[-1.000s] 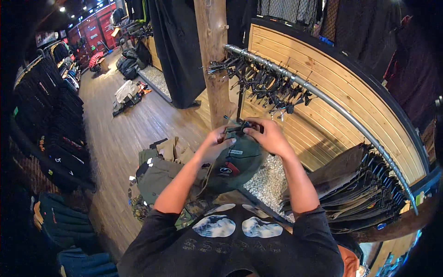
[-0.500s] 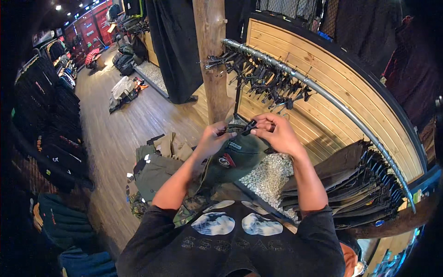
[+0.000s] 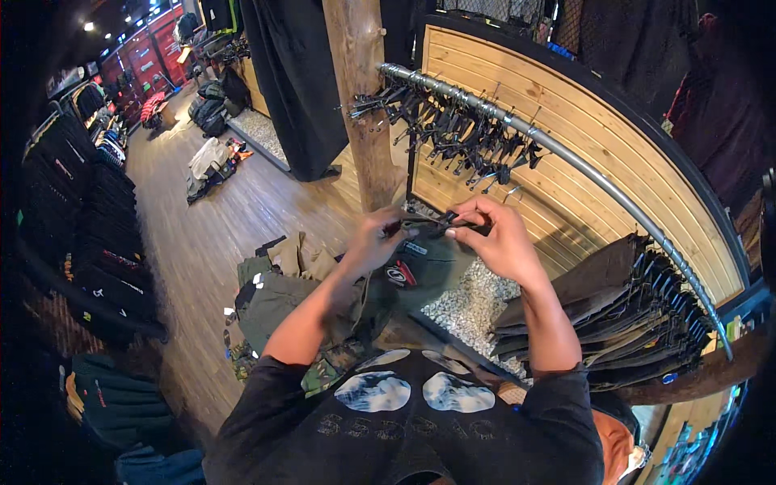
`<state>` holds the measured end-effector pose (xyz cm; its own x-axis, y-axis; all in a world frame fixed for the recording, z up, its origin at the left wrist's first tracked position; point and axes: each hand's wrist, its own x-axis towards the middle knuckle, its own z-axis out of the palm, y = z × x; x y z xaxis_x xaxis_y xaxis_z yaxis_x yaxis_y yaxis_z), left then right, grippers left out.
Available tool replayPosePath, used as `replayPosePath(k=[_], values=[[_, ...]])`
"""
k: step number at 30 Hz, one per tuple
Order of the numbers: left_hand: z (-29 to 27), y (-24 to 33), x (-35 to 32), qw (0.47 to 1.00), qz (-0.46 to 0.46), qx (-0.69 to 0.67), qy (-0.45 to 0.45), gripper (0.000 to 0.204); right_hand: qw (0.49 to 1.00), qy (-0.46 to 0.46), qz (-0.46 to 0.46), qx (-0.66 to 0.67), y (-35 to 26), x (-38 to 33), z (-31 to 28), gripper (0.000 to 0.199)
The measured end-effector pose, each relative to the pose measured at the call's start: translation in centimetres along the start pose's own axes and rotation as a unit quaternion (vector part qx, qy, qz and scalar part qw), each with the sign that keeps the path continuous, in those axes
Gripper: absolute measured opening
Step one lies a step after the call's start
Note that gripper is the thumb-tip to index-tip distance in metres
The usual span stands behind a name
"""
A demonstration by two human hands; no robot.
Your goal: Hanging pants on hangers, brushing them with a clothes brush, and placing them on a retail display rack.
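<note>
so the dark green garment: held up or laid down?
Held up: left hand and right hand are at the garment's top edge, cloth dropping below. Lower end: cannot tell.

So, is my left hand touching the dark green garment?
Touching: the head view shows your left hand gripping the dark green garment near its top edge.

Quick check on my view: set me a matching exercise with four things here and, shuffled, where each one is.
1. Dark green garment
2. Black hangers
3. Wooden post
4. Heap of clothes

A. Bunched along the metal rail
B. On the wooden floor, beside the left forearm
C. At the left hand and right hand
D. Upright near the rail's far end

Pairs: 1-C, 2-A, 3-D, 4-B
</note>
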<state>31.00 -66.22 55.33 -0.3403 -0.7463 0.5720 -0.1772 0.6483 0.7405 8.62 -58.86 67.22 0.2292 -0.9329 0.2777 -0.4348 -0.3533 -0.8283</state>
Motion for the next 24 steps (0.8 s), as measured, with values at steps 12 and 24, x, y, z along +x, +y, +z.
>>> replayPosePath(k=[12, 24], values=[[0.4, 0.9, 0.1, 0.995, -0.034, 0.07, -0.063, 0.028, 0.998, -0.014, -0.002, -0.055, 2.5, 0.7, 0.7, 0.026], [1.0, 2.0, 0.3, 0.992, -0.041, 0.051, -0.105, 0.031, 0.992, -0.015, -0.047, -0.115, 3.1, 0.9, 0.7, 0.025]])
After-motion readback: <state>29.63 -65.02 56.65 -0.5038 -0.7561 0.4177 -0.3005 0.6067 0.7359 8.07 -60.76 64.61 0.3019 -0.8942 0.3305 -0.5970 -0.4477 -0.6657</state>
